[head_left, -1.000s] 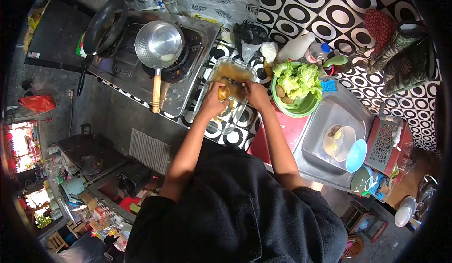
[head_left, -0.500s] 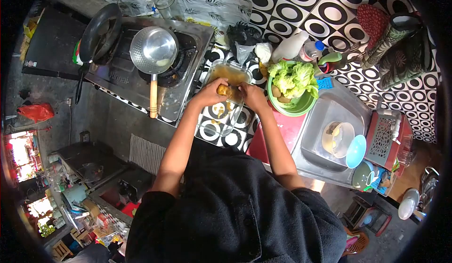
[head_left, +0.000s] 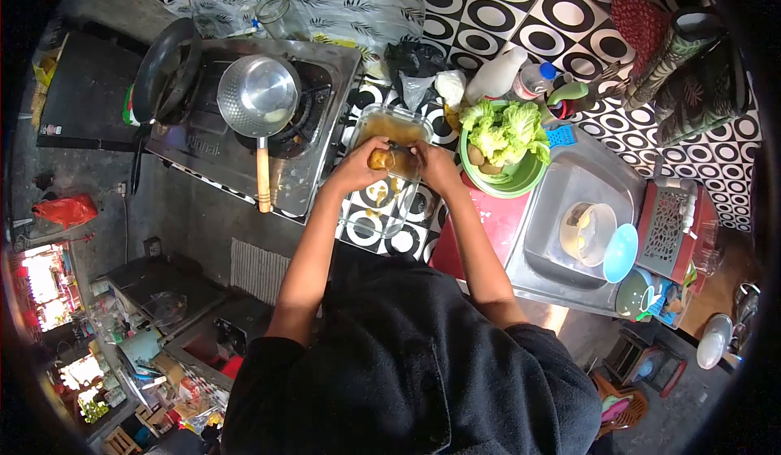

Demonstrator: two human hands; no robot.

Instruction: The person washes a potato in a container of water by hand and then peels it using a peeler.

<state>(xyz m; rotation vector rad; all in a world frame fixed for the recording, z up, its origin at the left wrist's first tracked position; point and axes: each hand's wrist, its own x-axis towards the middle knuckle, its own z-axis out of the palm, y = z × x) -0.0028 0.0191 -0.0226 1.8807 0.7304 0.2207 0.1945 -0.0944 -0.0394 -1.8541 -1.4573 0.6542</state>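
Over a clear rectangular container [head_left: 368, 116] of brownish liquid, my left hand [head_left: 356, 168] holds a yellow-brown lump [head_left: 380, 159], its fingers curled round it. My right hand [head_left: 435, 167] is closed just to the right of the lump, its fingertips near it; what they pinch is too small to make out. Yellowish bits [head_left: 376, 198] lie below my hands, at the near part of the clear container.
A pot [head_left: 259, 97] stands on the stove [head_left: 211, 158] at the left. To the right are a green bowl [head_left: 521, 188] with lettuce [head_left: 508, 133], a red board [head_left: 480, 239], bottles [head_left: 533, 80] and a sink [head_left: 533, 243] holding a round tub [head_left: 587, 234].
The lump has turned in my left hand and shows more of its side. The camera view has shifted slightly. Both hands stay over the container.
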